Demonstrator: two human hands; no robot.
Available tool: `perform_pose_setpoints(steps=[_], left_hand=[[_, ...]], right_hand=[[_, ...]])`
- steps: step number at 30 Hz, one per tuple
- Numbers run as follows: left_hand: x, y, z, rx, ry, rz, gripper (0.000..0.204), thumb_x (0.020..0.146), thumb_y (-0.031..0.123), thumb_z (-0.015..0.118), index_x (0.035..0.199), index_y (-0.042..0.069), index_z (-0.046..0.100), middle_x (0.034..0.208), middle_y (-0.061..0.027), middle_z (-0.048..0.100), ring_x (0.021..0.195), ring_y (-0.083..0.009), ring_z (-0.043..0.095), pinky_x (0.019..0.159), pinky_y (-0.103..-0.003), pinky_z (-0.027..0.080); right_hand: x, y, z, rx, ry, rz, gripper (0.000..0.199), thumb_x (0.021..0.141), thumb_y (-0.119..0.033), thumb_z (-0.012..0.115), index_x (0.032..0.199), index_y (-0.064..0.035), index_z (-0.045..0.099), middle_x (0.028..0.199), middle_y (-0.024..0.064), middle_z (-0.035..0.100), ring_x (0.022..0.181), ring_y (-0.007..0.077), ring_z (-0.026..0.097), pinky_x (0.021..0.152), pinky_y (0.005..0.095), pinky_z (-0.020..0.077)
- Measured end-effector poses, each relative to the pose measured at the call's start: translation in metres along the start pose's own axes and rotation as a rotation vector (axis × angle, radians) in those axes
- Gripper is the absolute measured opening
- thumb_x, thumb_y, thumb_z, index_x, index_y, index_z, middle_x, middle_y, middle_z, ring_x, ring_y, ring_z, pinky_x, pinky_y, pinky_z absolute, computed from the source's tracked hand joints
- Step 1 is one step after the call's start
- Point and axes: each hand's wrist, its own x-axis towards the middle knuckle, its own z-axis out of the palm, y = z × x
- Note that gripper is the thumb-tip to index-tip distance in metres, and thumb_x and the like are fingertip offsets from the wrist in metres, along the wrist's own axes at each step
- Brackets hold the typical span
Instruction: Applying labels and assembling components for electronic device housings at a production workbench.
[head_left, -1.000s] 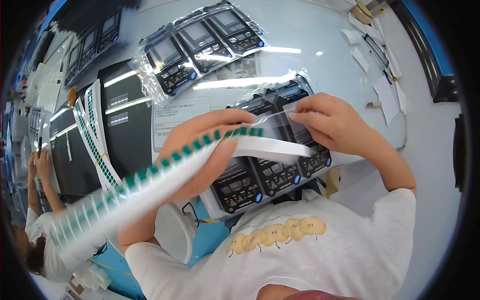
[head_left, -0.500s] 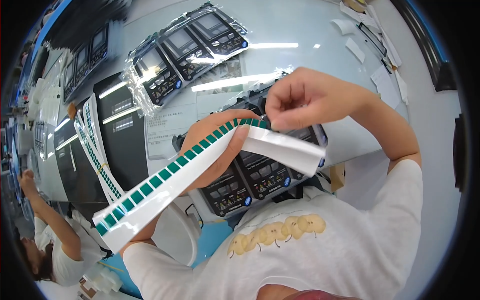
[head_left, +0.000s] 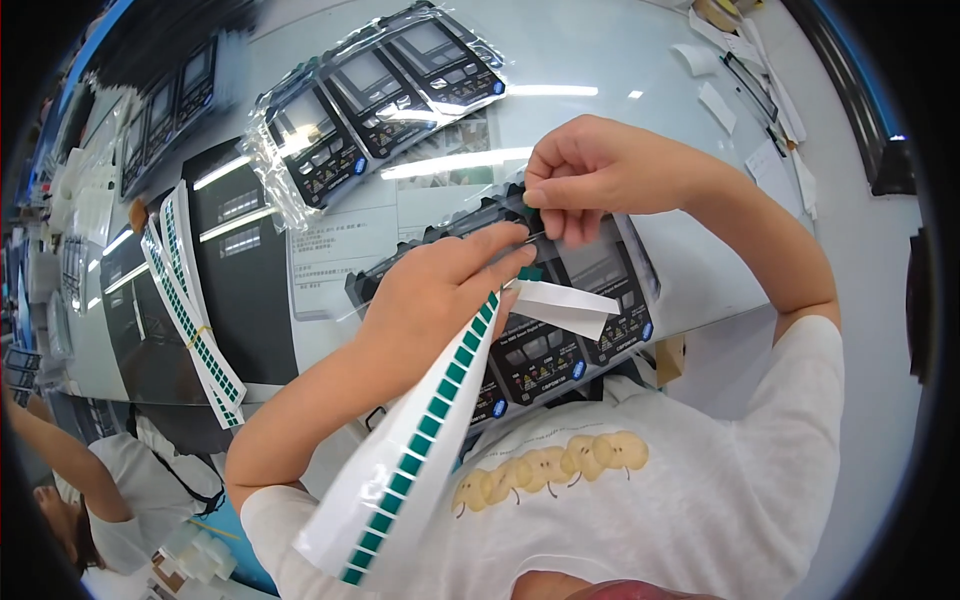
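My left hand (head_left: pixel 435 285) closes on a white backing strip (head_left: pixel 425 430) with a row of small green stickers. The strip's long end hangs down towards my shirt, and its folded end points right. Beyond it, my right hand (head_left: pixel 600 180) is pinched on what looks like a small green sticker (head_left: pixel 527 200), mostly hidden by the fingertips. Both hands are over a group of black plastic front panels (head_left: pixel 540 350) with clear windows and blue marks. My left fingertips reach to the panels' upper part.
More black panels in clear wrap (head_left: pixel 365 90) lie farther back. Left of them are a black sheet (head_left: pixel 250 310) and several spare sticker strips (head_left: pixel 190 310) bound with a band. Paper scraps (head_left: pixel 715 105) lie at the right edge. Another person (head_left: pixel 110 480) sits at the left.
My left hand has turned and moved onto the panels, swinging the strip's long end down and right. My right hand has moved slightly up and away from the strip, with a green piece at its fingertips.
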Motion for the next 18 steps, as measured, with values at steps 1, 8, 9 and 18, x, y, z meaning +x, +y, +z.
perform_pose_setpoints(steps=[1, 8, 9, 18], left_hand=[[0.0, 0.0, 0.0, -0.004, 0.0, 0.001, 0.037, 0.082, 0.01, 0.069, 0.118, 0.004, 0.069, 0.129, -0.009, 0.064, 0.079, -0.0252, 0.063, 0.07, -0.039, 0.053], [-0.002, 0.002, 0.003, 0.211, -0.078, 0.076, 0.05, 0.072, 0.008, 0.072, 0.122, 0.003, 0.068, 0.132, -0.0042, 0.063, 0.074, -0.0183, 0.056, 0.07, -0.033, 0.05], [-0.002, 0.002, 0.003, 0.219, -0.077, 0.079, 0.051, 0.072, 0.009, 0.072, 0.122, 0.003, 0.068, 0.132, -0.0044, 0.063, 0.075, -0.0183, 0.056, 0.07, -0.033, 0.05], [-0.003, 0.002, 0.002, 0.227, -0.095, 0.074, 0.051, 0.073, 0.01, 0.073, 0.124, 0.002, 0.066, 0.135, -0.0083, 0.06, 0.077, -0.0197, 0.056, 0.072, -0.034, 0.048]], right_hand=[[0.004, 0.002, 0.001, 0.001, 0.002, 0.004, 0.024, 0.101, -0.023, 0.063, 0.1, 0.0012, 0.063, 0.081, 0.0065, 0.071, 0.068, 0.0115, 0.069, 0.061, 0.0227, 0.0554], [0.014, -0.001, -0.004, -0.041, -0.026, 0.07, 0.022, 0.102, -0.02, 0.061, 0.1, 0.0022, 0.063, 0.083, 0.0073, 0.072, 0.07, 0.0125, 0.071, 0.065, 0.0241, 0.0578], [0.015, -0.001, -0.005, -0.065, -0.051, 0.071, 0.022, 0.102, -0.02, 0.061, 0.1, 0.0022, 0.064, 0.083, 0.0076, 0.072, 0.071, 0.0127, 0.071, 0.065, 0.0241, 0.0579], [0.019, -0.007, -0.006, -0.102, -0.066, 0.112, 0.021, 0.102, -0.018, 0.061, 0.1, 0.0022, 0.064, 0.082, 0.0075, 0.072, 0.07, 0.0127, 0.071, 0.065, 0.0239, 0.0577]])
